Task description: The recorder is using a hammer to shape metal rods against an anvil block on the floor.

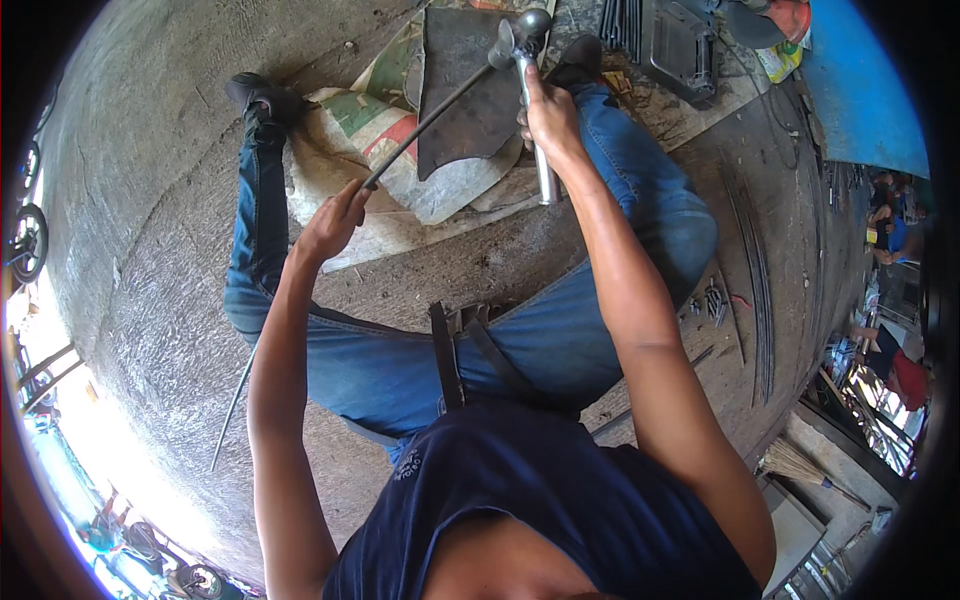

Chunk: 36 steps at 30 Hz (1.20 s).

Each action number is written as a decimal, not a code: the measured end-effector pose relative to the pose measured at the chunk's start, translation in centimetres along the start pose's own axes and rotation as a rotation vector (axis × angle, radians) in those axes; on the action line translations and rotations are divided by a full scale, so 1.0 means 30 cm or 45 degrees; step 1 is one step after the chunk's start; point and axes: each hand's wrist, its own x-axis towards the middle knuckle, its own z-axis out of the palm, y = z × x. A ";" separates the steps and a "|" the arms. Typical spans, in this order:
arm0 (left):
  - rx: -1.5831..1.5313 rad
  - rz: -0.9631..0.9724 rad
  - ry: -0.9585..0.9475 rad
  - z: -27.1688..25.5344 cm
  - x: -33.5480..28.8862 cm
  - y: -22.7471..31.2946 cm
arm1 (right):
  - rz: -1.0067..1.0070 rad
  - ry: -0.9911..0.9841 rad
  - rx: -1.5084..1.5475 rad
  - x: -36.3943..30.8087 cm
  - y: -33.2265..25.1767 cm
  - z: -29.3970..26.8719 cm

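Hammering seems in hand; the left grip [333, 222] is closed round a long dark metal rod [428, 127] slanting far-right over a dark flat sheet [470, 130]; the right grip [553, 115] wraps a silver ball-headed metal hammer [525, 76]; striking calls for a steady rod.

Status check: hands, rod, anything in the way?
Left hand gripping dark rod; right hand gripping metal hammer. Rod's far end by hammer head, contact unclear. Dark sheet beneath; no obstruction visible.
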 end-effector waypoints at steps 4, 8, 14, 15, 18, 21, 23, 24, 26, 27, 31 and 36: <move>0.033 -0.035 -0.042 -0.019 0.025 0.038 | -0.097 0.049 -0.251 0.095 0.096 0.011; 0.170 0.070 0.094 0.007 0.015 0.003 | 0.066 -0.066 0.073 0.027 -0.001 -0.014; 0.122 -0.027 0.031 -0.014 0.008 0.023 | -0.378 0.255 0.155 -0.131 -0.420 -0.136; 0.115 -0.038 0.024 -0.017 0.013 0.015 | -0.460 0.409 0.287 -0.154 -0.509 -0.138; 0.134 0.024 0.070 -0.010 0.013 -0.018 | -0.662 0.456 0.416 -0.157 -0.574 -0.126; 0.233 0.159 0.157 0.007 0.030 -0.028 | -0.905 1.084 -0.723 0.112 -0.087 -0.044; 0.170 0.024 0.075 0.003 0.023 -0.015 | -0.292 0.270 -0.582 0.077 0.106 0.028; 0.184 0.068 0.105 0.004 0.023 -0.038 | -0.037 0.179 -0.483 0.141 0.156 0.035; 0.219 0.077 0.147 0.001 -0.025 -0.083 | 0.087 0.177 -0.118 0.058 0.034 0.031; 0.244 0.090 0.164 -0.009 0.004 -0.066 | 0.054 0.122 0.027 0.057 0.003 0.001; 0.298 0.152 0.238 0.009 -0.018 -0.040 | 0.212 0.085 0.230 -0.023 0.019 -0.040; 0.365 0.089 0.242 0.018 -0.005 -0.010 | 0.245 0.089 0.318 -0.029 0.041 -0.076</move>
